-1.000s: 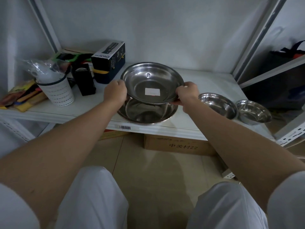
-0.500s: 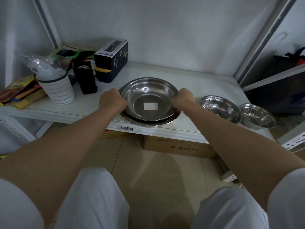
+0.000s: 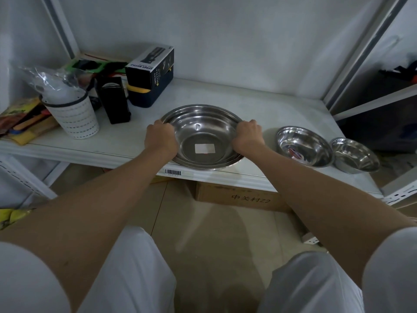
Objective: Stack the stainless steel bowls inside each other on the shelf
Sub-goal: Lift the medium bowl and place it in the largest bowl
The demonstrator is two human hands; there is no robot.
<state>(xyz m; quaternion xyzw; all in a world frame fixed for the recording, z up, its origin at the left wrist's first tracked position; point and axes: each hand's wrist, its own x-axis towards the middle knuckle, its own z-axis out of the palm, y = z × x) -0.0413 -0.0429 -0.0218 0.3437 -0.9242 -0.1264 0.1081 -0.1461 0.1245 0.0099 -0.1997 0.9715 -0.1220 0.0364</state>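
Observation:
A wide stainless steel bowl [image 3: 203, 129] with a white sticker on its bottom sits nested inside a slightly larger steel bowl [image 3: 228, 165] on the white shelf [image 3: 259, 109]. My left hand [image 3: 160, 137] grips the left rim of the nested pair and my right hand [image 3: 247, 135] grips the right rim. To the right stand a medium steel bowl [image 3: 303, 145] and beside it a small steel bowl [image 3: 354, 154], each resting apart on the shelf.
At the left of the shelf are a white perforated cup [image 3: 72, 118] holding a plastic bag, a black case [image 3: 115, 100], a dark spray bottle box [image 3: 150, 75] and coloured packets [image 3: 20, 120]. A cardboard box [image 3: 239, 197] lies on the floor under the shelf.
The sticker bowl was held tilted above the larger bowl; it came down into it and now sits flat inside, both hands still on the rims.

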